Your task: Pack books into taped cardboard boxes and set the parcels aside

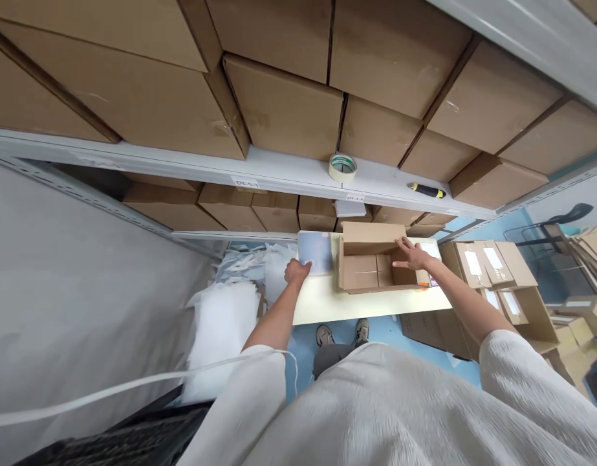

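A cardboard box (366, 270) stands with its top open on a pale yellow table (322, 304), and its inside shows bare cardboard. To its left lies a thin, flat bluish sheet or booklet (316, 251); which of the two I cannot tell. My left hand (297, 270) pinches its lower left corner, thumb on top. Over the box's right side is my right hand (412, 254), fingers spread, with fingertips near the back right corner and the thumb over the opening. Partly behind my right wrist, a white item with a coloured print (430, 251) shows at the box's right.
Shelves with cardboard boxes (283, 107) rise in front. A tape roll (343, 167) and a yellow-black utility knife (427, 190) lie on the shelf edge. White packing sheets (225, 323) are piled left of the table. Cartons (495, 262) stand right. A white cable (133, 383) crosses at lower left.
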{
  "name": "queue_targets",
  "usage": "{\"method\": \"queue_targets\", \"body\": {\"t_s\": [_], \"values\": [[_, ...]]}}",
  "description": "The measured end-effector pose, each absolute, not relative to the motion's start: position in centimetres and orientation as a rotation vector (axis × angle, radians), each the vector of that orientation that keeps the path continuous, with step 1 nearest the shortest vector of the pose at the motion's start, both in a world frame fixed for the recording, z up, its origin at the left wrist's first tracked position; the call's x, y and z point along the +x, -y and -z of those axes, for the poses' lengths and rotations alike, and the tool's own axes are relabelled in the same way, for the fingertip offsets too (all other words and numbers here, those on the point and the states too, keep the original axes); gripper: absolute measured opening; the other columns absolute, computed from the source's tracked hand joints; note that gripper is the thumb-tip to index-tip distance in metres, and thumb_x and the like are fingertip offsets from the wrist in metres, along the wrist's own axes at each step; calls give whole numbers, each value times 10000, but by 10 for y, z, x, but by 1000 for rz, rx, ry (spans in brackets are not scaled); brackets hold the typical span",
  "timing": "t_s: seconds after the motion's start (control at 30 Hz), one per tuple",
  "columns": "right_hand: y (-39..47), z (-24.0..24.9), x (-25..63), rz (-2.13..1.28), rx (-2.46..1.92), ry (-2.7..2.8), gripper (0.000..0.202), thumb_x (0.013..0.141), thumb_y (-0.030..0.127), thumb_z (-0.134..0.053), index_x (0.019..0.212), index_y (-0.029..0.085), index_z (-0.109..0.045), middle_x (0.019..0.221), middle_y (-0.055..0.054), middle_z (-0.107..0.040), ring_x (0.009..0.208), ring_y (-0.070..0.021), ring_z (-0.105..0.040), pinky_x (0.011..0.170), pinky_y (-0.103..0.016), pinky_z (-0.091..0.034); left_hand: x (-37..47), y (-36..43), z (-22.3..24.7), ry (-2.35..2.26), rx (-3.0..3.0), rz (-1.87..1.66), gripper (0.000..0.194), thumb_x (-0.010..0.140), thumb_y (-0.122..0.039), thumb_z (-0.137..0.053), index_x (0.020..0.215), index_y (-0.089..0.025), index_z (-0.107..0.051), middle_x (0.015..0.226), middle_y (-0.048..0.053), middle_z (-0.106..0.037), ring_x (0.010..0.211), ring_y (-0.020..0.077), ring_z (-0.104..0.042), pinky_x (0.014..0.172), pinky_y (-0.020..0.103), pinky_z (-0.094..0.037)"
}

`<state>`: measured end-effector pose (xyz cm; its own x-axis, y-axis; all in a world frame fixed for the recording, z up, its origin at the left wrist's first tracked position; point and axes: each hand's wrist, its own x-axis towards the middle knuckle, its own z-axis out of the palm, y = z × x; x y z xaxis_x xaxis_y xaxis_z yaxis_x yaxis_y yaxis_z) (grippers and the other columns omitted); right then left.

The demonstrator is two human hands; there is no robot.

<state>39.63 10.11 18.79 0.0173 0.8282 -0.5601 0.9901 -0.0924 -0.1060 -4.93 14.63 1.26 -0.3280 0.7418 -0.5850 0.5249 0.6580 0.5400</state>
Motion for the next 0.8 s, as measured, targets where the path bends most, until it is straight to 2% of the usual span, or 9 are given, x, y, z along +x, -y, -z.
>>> {"method": "queue_targets", "body": {"t_s": [0.13,0.27,0.37,0.5,0.67,0.8], "values": [[-98,-186,396,725,2006,-1861,1279,740,975,-639,1776,403,-152,1867,-19,-34,1580,-584,-264,1269,-734,-319,-38,-149,-6,-2080,1003,-226,552,847,-425,-825,1276,-181,-576,1497,294,-579,1444,456,-540,1155,581,-427],[-97,-186,393,726,2034,-1841,1288,730,963,-665,1776,405,-160,1867,-7,-41,1578,-595,-256,1282,-743,-288,-32,-150,-6,-2078,990,-190,592,879,-419,-796,1347,-171,-532,1547,306,-520,1498,457,-477,1186,578,-393],[-97,-188,390,695,2006,-1813,1289,746,975,-632,1780,406,-114,1868,2,-8,1580,-587,-257,1265,-737,-331,-28,-150,-7,-2112,961,-185,607,882,-388,-785,1374,-174,-500,1575,303,-490,1517,445,-456,1198,559,-384],[-96,-189,388,605,1921,-1787,1247,812,985,-517,1782,389,-8,1867,9,55,1568,-579,-280,1223,-725,-405,-24,-153,-8,-2146,918,-185,629,815,-315,-820,1342,-195,-497,1539,265,-554,1483,414,-507,1203,527,-393],[-96,-185,392,575,1892,-1805,1241,814,1002,-493,1779,399,4,1867,-8,56,1561,-576,-301,1206,-716,-429,-26,-156,-10,-2113,837,-196,675,737,-282,-839,1308,-211,-485,1446,255,-621,1425,451,-549,1155,582,-417],[-96,-179,397,592,1918,-1842,1247,802,992,-540,1777,412,-21,1868,-23,25,1554,-585,-315,1171,-719,-466,-34,-157,-11,-1887,1098,-353,446,864,-341,-704,1219,-176,-489,1200,203,-683,1305,430,-604,1052,555,-465]]}}
